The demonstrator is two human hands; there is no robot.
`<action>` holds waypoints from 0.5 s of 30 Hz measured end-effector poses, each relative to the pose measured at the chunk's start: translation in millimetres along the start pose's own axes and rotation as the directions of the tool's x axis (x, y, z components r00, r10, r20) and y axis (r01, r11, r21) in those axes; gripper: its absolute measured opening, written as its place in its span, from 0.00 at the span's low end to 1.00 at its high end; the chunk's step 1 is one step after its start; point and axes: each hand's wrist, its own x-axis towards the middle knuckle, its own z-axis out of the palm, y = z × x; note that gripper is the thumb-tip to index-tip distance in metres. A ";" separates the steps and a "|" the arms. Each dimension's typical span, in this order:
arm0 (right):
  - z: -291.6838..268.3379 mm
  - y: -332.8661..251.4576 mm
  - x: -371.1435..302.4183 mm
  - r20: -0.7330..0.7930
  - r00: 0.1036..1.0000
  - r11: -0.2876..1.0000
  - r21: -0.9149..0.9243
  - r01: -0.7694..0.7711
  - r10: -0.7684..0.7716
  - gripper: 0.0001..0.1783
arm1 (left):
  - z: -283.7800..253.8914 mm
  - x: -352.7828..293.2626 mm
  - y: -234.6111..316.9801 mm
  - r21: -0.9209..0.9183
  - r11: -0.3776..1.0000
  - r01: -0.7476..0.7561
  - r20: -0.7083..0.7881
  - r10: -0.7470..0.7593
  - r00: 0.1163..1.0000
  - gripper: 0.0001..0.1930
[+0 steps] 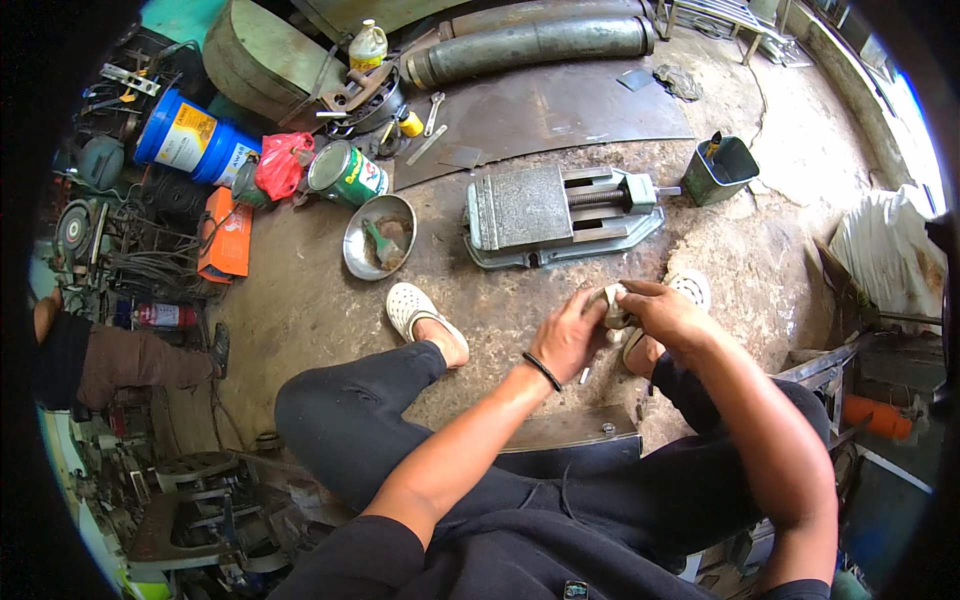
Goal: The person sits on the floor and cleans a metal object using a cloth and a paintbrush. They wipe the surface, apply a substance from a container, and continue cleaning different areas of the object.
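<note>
Between my knees, both hands come together on a small, pale, crumpled rag (613,298). My left hand (570,335), with a black band at the wrist, is closed on it from the left. From the other side my right hand (668,315) pinches it with the thumb and fingers. Most of the rag is hidden by the fingers. Just beyond my hands, a grey machine vise (520,212) with a long screw lies flat on the floor. To its left is a metal bowl (353,258), and a brush with a green handle (380,240) rests in it.
A green can (345,172), blue buckets (180,135) and an orange box (225,235) stand at the left. Square dark bin (735,180) right of the vise. Behind are a metal sheet (560,110) and pipes (540,42). Another person's leg (150,358) shows far left.
</note>
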 end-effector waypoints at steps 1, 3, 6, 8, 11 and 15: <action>-3.1 -6.0 0.0 0.025 0.996 0.996 0.012 -0.087 0.087 0.27 | -1.1 7.3 -19.7 -0.040 0.999 -0.036 0.027 0.037 0.999 0.17; -27.1 -24.1 -3.0 0.089 0.995 0.978 -0.205 -0.029 0.048 0.38 | -2.1 28.0 -54.9 0.042 0.999 0.015 0.003 -0.015 1.000 0.15; -76.4 -48.6 15.4 -0.022 0.994 0.833 -0.548 0.077 -0.107 0.35 | -14.7 72.7 -113.3 0.154 0.965 0.211 0.032 -0.218 0.975 0.13; -127.8 -48.1 39.2 -0.017 0.976 0.667 -0.733 0.135 -0.216 0.32 | -18.9 105.8 -147.4 0.235 0.933 0.271 0.029 -0.285 0.958 0.13; -210.4 -27.7 98.3 -0.188 0.958 0.521 -0.852 -0.049 -0.218 0.29 | -22.9 137.9 -189.4 0.356 0.887 0.293 -0.019 -0.306 0.952 0.16; -306.7 13.1 195.4 -0.549 0.763 0.709 -0.683 -0.175 -0.340 0.32 | -12.0 161.4 -227.7 0.364 0.871 0.329 -0.040 -0.338 0.940 0.19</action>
